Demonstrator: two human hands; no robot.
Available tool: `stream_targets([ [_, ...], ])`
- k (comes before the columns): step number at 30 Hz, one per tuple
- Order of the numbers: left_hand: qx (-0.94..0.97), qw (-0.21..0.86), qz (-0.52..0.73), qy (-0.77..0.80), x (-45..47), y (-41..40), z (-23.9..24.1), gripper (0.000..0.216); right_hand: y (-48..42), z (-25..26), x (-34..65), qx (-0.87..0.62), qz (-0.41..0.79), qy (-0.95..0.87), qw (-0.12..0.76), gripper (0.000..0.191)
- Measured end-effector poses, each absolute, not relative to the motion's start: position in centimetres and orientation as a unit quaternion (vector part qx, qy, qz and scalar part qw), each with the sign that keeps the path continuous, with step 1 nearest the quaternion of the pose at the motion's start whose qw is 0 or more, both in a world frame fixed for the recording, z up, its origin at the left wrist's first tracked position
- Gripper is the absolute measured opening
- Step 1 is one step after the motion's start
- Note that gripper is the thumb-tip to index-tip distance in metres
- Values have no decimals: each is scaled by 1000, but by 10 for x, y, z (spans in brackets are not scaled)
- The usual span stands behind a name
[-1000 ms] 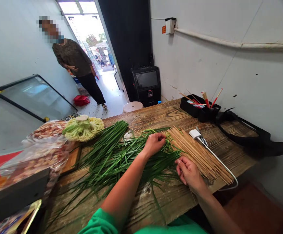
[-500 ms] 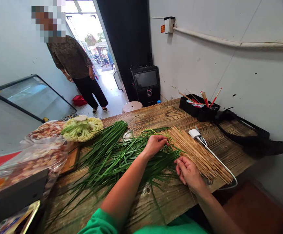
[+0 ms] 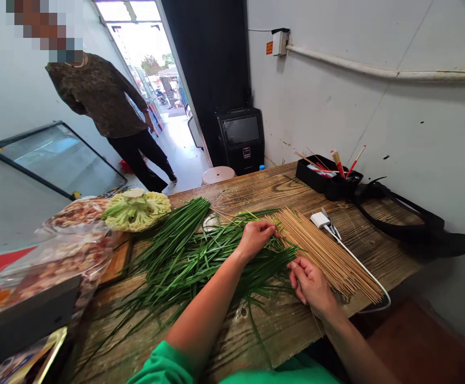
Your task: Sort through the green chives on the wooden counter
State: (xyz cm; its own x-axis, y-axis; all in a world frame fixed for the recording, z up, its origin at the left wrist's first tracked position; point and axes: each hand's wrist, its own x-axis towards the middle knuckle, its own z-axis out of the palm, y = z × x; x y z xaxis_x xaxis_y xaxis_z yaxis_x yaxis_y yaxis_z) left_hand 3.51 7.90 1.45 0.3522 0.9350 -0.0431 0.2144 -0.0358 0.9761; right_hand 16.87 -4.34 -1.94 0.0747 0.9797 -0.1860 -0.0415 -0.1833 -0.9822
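A heap of long green garlic chives (image 3: 200, 256) lies across the wooden table, its cut ends toward the right. My left hand (image 3: 256, 237) reaches over the heap, thumb and fingers pinched at the pale stalk ends of some chives. Lower and to the right, my right hand (image 3: 307, 280) is closed, with thumb and forefinger together beside the ends of the nearer chives. What it grips is too thin to make out; a faint thin line shows below the palm. Beside both hands lies a wide row of bamboo skewers (image 3: 320, 250).
A cauliflower (image 3: 136, 210) and bagged meat (image 3: 68, 256) sit at the left. To the right are a white charger (image 3: 319, 219) with cable, a black organizer (image 3: 316, 176) and a black strap (image 3: 400, 224). Beyond the table, a person (image 3: 100, 101) stands near the doorway.
The person beyond the table has shifted left and closer, one leg now forward. My hands, the chives and the skewers show no visible change.
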Motion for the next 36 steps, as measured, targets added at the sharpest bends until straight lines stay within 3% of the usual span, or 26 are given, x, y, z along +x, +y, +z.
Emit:
stream_targets([
  [36, 672, 473, 356, 445, 34, 80, 9, 31, -44, -19, 169, -557, 542, -417, 470, 33],
])
